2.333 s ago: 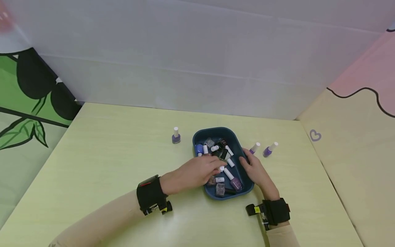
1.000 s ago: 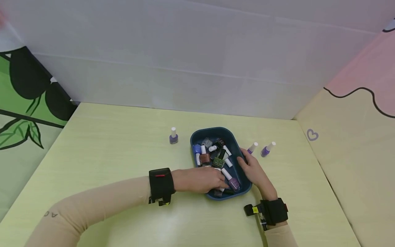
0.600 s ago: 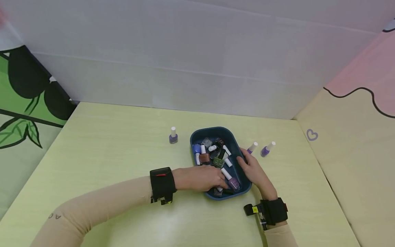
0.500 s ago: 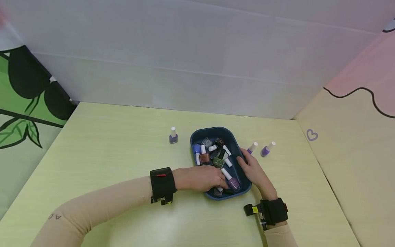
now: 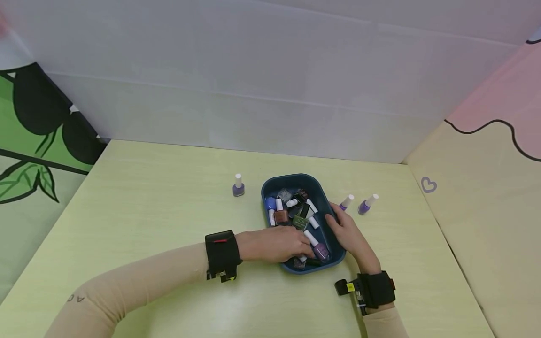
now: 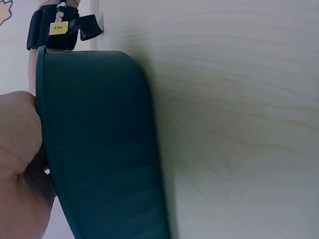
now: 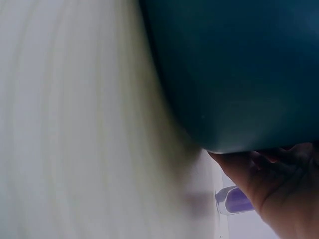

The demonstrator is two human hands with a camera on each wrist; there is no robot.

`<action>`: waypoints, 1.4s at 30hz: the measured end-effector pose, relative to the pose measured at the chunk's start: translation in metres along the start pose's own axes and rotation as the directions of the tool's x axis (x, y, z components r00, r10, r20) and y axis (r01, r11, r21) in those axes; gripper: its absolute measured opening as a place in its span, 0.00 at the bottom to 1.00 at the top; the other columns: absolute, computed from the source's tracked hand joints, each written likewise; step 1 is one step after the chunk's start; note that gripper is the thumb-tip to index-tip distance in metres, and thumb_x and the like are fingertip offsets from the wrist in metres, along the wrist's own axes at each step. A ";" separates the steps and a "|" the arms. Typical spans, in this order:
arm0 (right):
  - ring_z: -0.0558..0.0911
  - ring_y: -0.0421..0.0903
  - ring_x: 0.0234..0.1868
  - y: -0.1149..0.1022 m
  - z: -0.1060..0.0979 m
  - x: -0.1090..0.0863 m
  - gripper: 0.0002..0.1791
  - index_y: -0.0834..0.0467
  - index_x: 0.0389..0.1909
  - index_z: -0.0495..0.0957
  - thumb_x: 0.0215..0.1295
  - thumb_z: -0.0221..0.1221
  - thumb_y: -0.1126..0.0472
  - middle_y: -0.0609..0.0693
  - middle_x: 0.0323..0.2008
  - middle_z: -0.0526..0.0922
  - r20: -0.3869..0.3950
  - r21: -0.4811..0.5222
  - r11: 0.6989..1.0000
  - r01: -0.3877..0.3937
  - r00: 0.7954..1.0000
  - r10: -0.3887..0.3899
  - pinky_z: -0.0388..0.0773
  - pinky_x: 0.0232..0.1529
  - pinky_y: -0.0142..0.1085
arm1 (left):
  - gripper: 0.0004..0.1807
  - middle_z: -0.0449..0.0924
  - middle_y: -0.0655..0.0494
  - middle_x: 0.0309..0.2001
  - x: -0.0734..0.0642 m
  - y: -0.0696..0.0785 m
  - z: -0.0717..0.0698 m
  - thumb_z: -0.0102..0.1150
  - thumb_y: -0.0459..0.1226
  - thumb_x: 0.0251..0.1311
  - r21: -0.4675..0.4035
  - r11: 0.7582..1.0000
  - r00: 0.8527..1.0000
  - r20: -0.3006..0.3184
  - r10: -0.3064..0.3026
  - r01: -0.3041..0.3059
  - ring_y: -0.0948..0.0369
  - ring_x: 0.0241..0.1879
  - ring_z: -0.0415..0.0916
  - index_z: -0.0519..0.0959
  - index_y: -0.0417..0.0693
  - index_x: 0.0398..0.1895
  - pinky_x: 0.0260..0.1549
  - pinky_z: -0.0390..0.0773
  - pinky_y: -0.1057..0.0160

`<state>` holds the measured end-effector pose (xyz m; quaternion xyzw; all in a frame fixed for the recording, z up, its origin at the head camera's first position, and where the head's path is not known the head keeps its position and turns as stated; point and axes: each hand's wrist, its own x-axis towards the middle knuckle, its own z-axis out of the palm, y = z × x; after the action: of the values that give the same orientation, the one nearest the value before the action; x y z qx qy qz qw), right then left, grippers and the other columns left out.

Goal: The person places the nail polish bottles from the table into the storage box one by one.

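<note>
A dark blue plastic tray [image 5: 275,183] holds several nail polish bottles lying in a heap. My left hand [image 5: 276,244] reaches over its near left side, fingers bent down among the bottles; the fingertips are hidden, so I cannot tell what they hold. Right by those fingers lies a purple nail polish bottle [image 5: 321,252] with a white cap. Just above the knuckles is a green bottle [image 5: 300,222], with a brown one [image 5: 281,216] to its left. My right hand [image 5: 351,234] grips the tray's right rim, thumb on the inner side and fingers outside.
Upright on the table [image 5: 169,188], a purple nail polish bottle [image 5: 238,188] stands left of the tray. Two more purple bottles are to its right: one [image 5: 346,203] beside my right fingers, another [image 5: 367,206] farther out. Painted panels border the table.
From 2.3 s ago, my left hand has moved down to the tray's near end, uncovering the green and brown bottles. Over the last half second it barely moves. My right hand keeps its grip.
</note>
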<state>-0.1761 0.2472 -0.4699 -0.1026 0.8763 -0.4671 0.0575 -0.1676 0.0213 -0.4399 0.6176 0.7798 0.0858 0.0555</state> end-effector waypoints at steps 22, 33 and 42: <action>0.75 0.55 0.50 0.009 0.001 0.001 0.25 0.63 0.68 0.61 0.73 0.44 0.61 0.64 0.58 0.72 0.001 -0.003 1.000 0.000 1.000 0.000 0.73 0.52 0.54 | 0.19 0.78 0.60 0.52 -0.015 -0.015 -0.011 0.47 0.46 0.68 -0.130 0.982 0.904 -0.390 -0.175 0.135 0.66 0.54 0.70 0.77 0.51 0.56 0.57 0.69 0.68; 0.76 0.54 0.46 0.007 0.001 0.001 0.24 0.62 0.68 0.61 0.73 0.44 0.60 0.64 0.56 0.74 0.007 0.006 1.000 0.003 1.000 -0.003 0.75 0.50 0.52 | 0.16 0.77 0.55 0.52 -0.039 -0.039 -0.022 0.52 0.40 0.64 -0.245 0.938 0.673 -0.654 -0.345 0.244 0.63 0.53 0.71 0.78 0.47 0.53 0.53 0.73 0.63; 0.77 0.55 0.46 0.008 0.000 0.002 0.24 0.63 0.68 0.61 0.73 0.44 0.60 0.65 0.55 0.74 0.010 -0.001 1.000 0.010 1.000 -0.010 0.75 0.49 0.52 | 0.17 0.74 0.48 0.56 -0.067 -0.077 -0.008 0.55 0.34 0.60 -0.343 0.868 0.360 -0.807 -0.468 0.360 0.56 0.58 0.67 0.76 0.42 0.53 0.52 0.73 0.55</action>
<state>-0.1786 0.2512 -0.4770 -0.1093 0.8757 -0.4665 0.0595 -0.2268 -0.0613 -0.4491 0.2656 0.8206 0.4111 -0.2950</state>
